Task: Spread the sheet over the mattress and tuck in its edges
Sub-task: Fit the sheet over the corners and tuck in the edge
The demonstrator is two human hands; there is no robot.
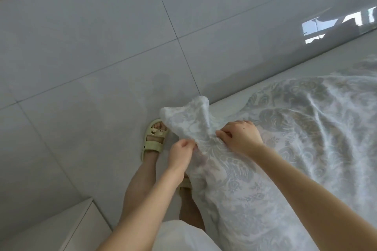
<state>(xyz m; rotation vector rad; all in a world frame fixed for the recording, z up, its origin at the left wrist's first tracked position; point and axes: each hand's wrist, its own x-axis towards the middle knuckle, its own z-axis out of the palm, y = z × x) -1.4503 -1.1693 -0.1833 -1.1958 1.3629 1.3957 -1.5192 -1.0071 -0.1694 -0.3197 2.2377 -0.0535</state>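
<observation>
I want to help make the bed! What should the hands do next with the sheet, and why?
Probably pull the bunched sheet corner over the mattress corner: the left hand and right hand both grip it there, crumpled, and a strip of mattress is bare.

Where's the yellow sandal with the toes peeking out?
In the head view, the yellow sandal sits on the grey tiled floor just left of centre, beside the left hand and partly behind the lifted corner of the sheet.
</observation>
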